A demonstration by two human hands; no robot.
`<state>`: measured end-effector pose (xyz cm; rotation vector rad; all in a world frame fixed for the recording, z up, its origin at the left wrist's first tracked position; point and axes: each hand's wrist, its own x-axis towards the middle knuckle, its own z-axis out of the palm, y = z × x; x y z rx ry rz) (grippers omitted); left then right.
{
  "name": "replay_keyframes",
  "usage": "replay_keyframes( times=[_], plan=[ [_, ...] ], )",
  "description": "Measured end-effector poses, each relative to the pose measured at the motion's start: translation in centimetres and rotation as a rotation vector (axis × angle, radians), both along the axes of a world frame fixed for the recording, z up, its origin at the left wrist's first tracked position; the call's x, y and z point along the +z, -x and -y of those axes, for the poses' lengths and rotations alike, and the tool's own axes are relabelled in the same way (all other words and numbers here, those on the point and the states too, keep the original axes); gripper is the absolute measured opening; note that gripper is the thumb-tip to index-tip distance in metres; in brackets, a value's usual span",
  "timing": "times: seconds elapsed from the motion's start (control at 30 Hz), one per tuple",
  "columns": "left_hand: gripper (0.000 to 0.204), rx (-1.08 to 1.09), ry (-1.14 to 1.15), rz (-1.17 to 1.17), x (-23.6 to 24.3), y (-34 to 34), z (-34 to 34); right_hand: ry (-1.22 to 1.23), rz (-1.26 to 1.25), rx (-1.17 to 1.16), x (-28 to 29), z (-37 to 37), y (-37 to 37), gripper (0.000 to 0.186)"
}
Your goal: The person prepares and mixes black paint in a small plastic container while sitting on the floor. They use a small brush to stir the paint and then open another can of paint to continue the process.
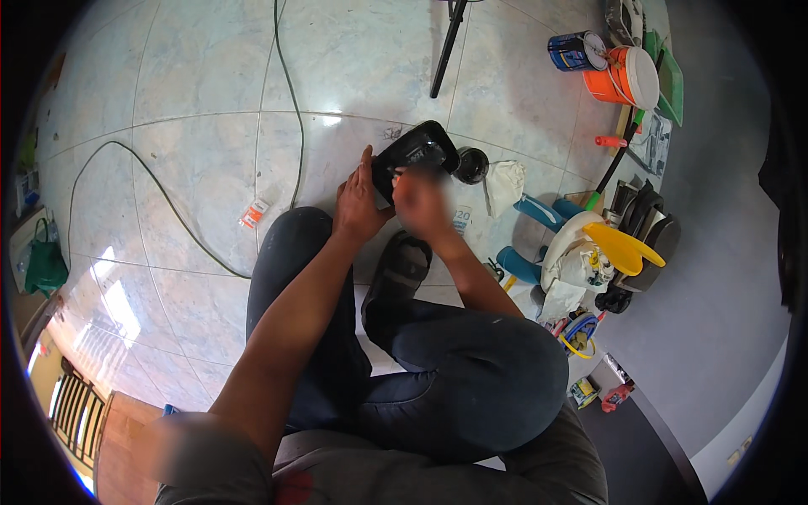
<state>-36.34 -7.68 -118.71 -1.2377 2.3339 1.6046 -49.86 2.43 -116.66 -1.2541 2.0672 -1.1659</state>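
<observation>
A black rectangular object with a glossy top, like a tray or case, is held near the floor in front of me. My left hand grips its left side, some fingers extended along the edge. My right hand is over its lower right part; it is blurred, so its fingers and anything in them cannot be made out. A round black container stands just right of the object, beside a white cloth or bag.
A green cord crosses the tiled floor on the left, near an orange-white packet. On the right lie an orange bucket, a blue can, teal tubes and several tools along a grey wall. A black metal leg is ahead.
</observation>
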Motion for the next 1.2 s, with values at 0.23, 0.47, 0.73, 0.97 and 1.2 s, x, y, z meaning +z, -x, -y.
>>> replay_keyframes(
  times=[0.23, 0.47, 0.73, 0.97, 1.2],
  plan=[
    [0.136, 0.004, 0.022, 0.02, 0.2, 0.0, 0.1, -0.038, 0.069, 0.014, 0.5, -0.6, 0.3, 0.022],
    [0.138, 0.013, 0.025, 0.005, 0.3, -0.4, 0.0, -0.055, 0.082, -0.01, 2.4, 0.3, 1.2, 0.02],
    [0.139, 0.011, 0.071, 0.0, 0.4, -0.3, -0.1, -0.283, 0.079, 0.075, 2.6, 0.0, 2.2, 0.016],
    [0.137, 0.002, 0.039, -0.003, 0.1, -0.1, -0.2, -0.136, 0.128, -0.012, 2.4, 0.4, 1.7, 0.014],
    [0.134, -0.036, 0.033, 0.046, 0.5, -0.6, 0.3, -0.245, 0.039, 0.023, 3.9, 0.6, 2.8, 0.014]
  ],
)
